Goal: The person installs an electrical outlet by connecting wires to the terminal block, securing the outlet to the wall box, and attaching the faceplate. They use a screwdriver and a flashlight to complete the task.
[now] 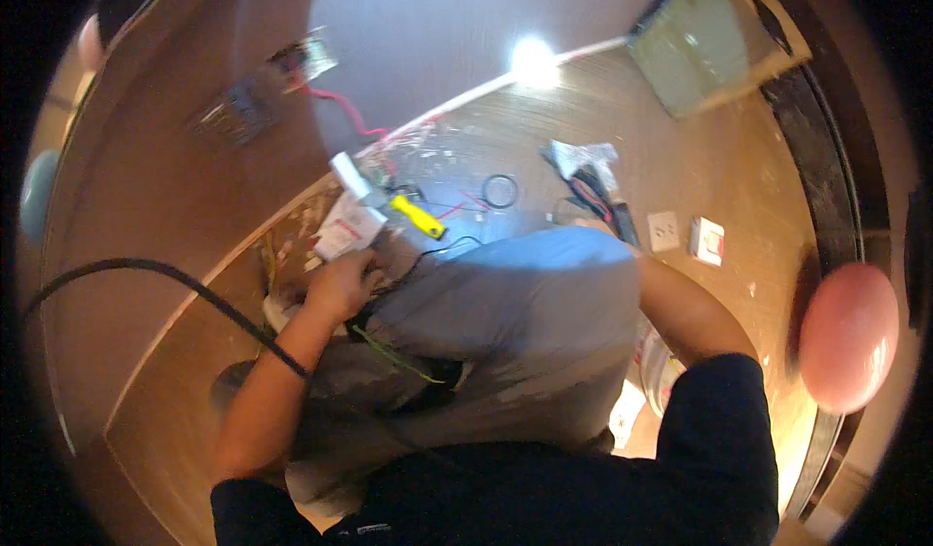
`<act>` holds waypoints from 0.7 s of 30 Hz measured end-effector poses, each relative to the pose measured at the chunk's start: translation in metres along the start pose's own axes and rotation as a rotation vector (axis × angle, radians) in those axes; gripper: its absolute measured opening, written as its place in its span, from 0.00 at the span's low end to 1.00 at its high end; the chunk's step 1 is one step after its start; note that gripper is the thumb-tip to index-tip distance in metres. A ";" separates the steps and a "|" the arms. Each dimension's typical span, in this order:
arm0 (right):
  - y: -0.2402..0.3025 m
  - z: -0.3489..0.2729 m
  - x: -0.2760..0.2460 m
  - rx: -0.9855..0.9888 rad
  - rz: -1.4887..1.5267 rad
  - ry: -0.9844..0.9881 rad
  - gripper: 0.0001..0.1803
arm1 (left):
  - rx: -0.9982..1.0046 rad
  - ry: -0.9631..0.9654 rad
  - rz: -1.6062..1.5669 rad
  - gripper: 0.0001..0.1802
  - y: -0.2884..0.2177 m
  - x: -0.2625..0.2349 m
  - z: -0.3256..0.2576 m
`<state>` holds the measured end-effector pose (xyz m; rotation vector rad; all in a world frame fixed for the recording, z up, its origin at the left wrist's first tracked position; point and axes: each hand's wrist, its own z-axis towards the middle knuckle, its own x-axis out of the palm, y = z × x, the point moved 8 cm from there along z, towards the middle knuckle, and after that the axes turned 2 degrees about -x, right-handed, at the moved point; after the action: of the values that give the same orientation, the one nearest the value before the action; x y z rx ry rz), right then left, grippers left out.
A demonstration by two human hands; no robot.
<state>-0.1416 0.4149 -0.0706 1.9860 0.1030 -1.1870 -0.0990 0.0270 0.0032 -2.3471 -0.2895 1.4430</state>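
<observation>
My left hand (340,285) is low over the floor beside my leg, its fingers curled. Whatever may be in them is hidden. Just beyond the knuckles is a white packet (348,227) with red print, and a white block-like piece (352,178) lies above it. Right of these is a tool with a yellow handle (418,217). Most of my right hand (595,227) is out of sight behind my knee. It is nearest a dark tool with red and black parts (591,194), which has a crumpled silvery wrapper (589,159) at its far end.
A red wire (340,104) hangs from an opened wall box (309,58). Wire scraps and a black coil (501,191) litter the floor. Two white switch or socket pieces (708,242) lie right. A wooden box (705,45), a pink balloon (848,337) and a black cable (175,272) flank me.
</observation>
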 end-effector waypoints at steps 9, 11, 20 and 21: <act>0.027 -0.152 -0.164 0.540 0.684 -0.056 0.10 | -0.034 0.046 0.379 0.17 0.005 0.023 0.003; 0.049 -0.204 -0.176 0.587 0.795 0.023 0.12 | -0.072 0.079 0.424 0.17 0.016 0.029 0.008; 0.052 -0.308 -0.075 0.763 0.136 0.199 0.12 | -0.091 -0.010 0.084 0.16 0.079 0.042 0.015; 0.046 -0.315 -0.059 0.849 0.146 0.249 0.13 | -0.125 -0.062 -0.067 0.16 0.090 0.036 0.013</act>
<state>0.0678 0.6122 0.0769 2.8080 -0.4922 -0.9554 -0.0954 -0.0396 -0.0687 -2.3673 -0.4839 1.5079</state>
